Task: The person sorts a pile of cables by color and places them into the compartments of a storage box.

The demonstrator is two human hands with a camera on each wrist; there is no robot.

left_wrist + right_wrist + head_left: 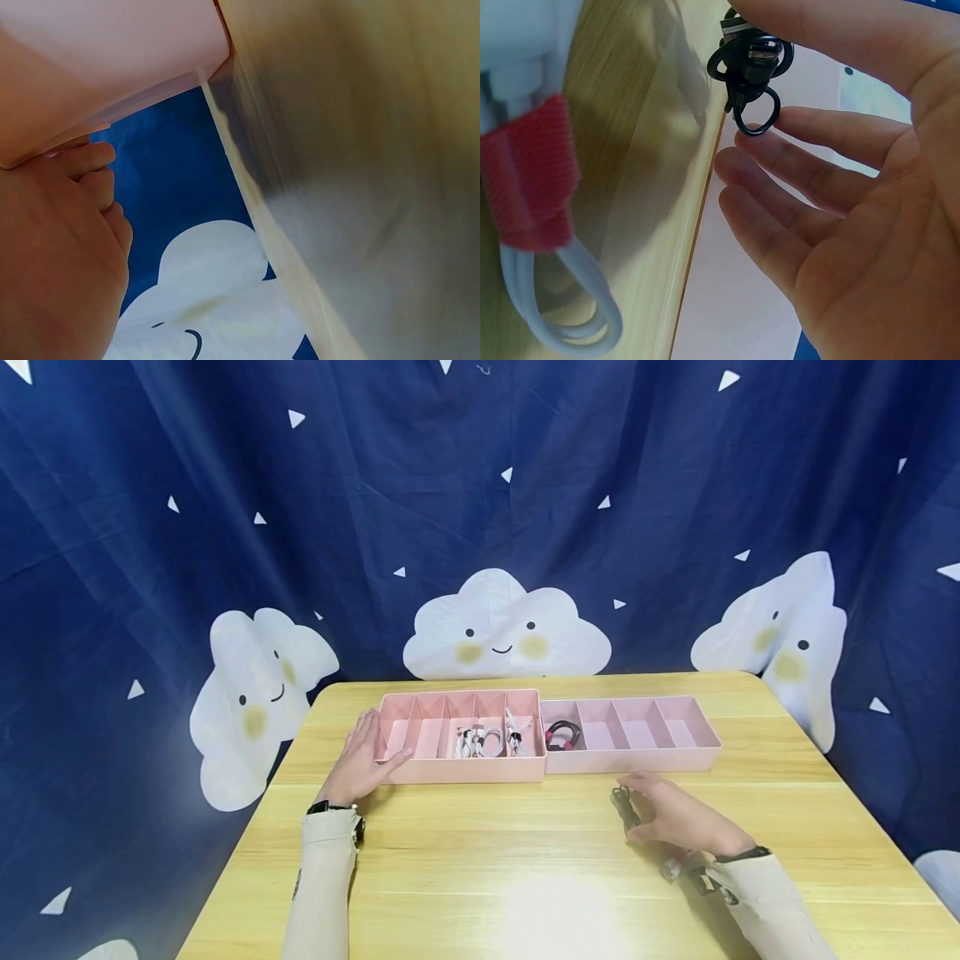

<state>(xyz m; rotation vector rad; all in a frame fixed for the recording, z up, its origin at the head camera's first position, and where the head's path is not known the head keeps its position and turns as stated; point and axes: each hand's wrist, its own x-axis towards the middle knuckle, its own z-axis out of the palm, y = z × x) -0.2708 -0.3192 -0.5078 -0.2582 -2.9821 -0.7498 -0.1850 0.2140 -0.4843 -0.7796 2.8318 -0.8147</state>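
My right hand (678, 814) pinches a bundled black cable (625, 808) between thumb and fingers, in front of the lilac divided box (630, 763). In the right wrist view, plug ends and a small loop of the black cable (759, 64) show by the fingertips. A white cable (592, 330) with a red strap (532, 176) appears large at that view's left, near the right wrist. My left hand (363, 762) rests against the left end of the pink divided box (465, 771), thumb over its front rim, other fingers along its side wall (112, 60).
The boxes stand end to end at the back of the wooden table (450, 860). White cable bundles (491, 743) lie in the pink box's right-hand compartments. A black cable with red ties (553, 745) lies in the lilac box's leftmost compartment. A blue curtain (360, 527) hangs behind.
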